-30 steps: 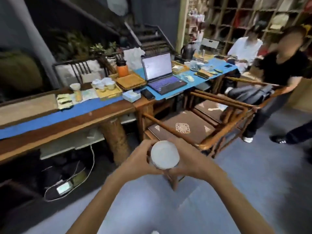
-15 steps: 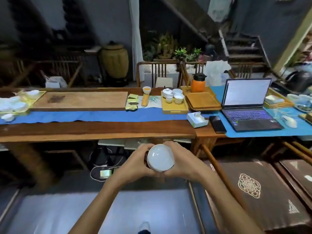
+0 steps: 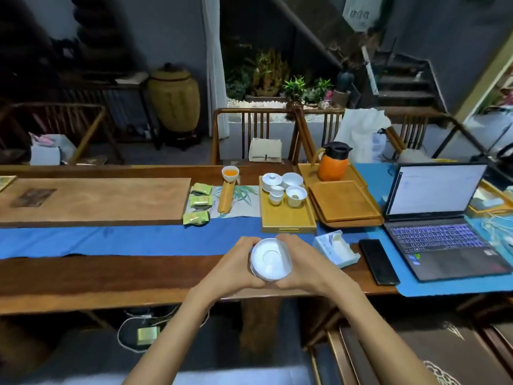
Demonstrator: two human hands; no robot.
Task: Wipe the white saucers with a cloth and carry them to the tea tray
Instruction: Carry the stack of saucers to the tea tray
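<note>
- Head view: both bare forearms reach forward from the bottom edge and meet over the near side of a long wooden table [image 3: 83, 276].
- A stack of white saucers [image 3: 270, 259] is cupped between the two hands; the top saucer faces up and shows its round centre well, and rims of others show at the lower left edge of the stack.
- The left hand [image 3: 231, 266] curls round the left side of the stack, with its fingers wrapped along the far rim and its thumb side low, pressing on the saucers.
- The right hand [image 3: 301, 266] mirrors it on the right side, closed against the rim; the heels of both hands nearly touch beneath the stack.
- The stack is held above the table, over the near edge of a blue runner [image 3: 125, 240] that lies along the table.
- Just beyond the hands lies the yellow tea tray [image 3: 287, 219], with a lidded white bowl [image 3: 272, 181] and white cups [image 3: 296, 195] grouped at its far end; its near half is bare.
- To the right of the hands lie a tissue box [image 3: 334, 252], a dark phone [image 3: 379, 261] and an open laptop [image 3: 441, 218].
- Behind the tray stand an orange jug [image 3: 333, 162] and a stack of brown trays [image 3: 344, 202].
- Left of the tray lie green packets [image 3: 200, 201] and a large wooden board [image 3: 94, 200].
</note>
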